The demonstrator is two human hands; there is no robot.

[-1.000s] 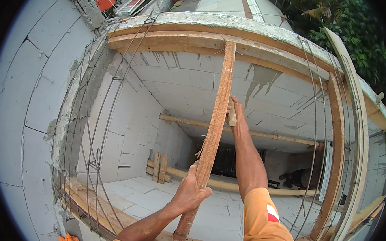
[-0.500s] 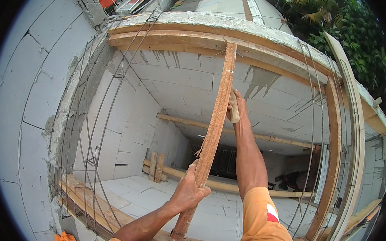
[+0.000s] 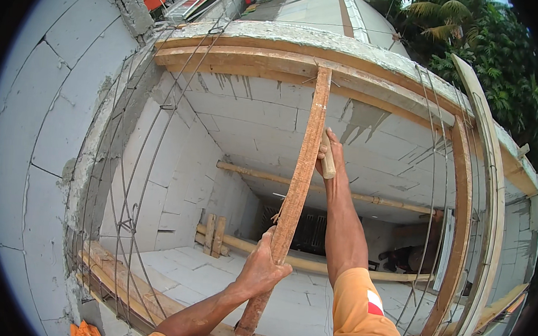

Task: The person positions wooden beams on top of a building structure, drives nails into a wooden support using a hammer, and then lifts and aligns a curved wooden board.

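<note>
A reddish-brown wooden beam spans the opening from the far frame to the near one. My left hand is closed around its nearer half, thumb across the beam's right side. Farther along, my right hand grips a pale, rounded wooden handle close against the beam's right side. Whatever the handle belongs to is hidden by the hand and the beam. Bent nails stick out at the beam's far end. Splintered wood shows on its left edge above my left hand.
Bare steel rods rise at left, with more at right beside a second cross beam. A long plank leans along the right. Below lies a deep block-walled space crossed by bamboo poles. An orange cloth lies at lower left.
The whole view has shifted slightly downward. Both hands keep their grips at about the same places along the beam.
</note>
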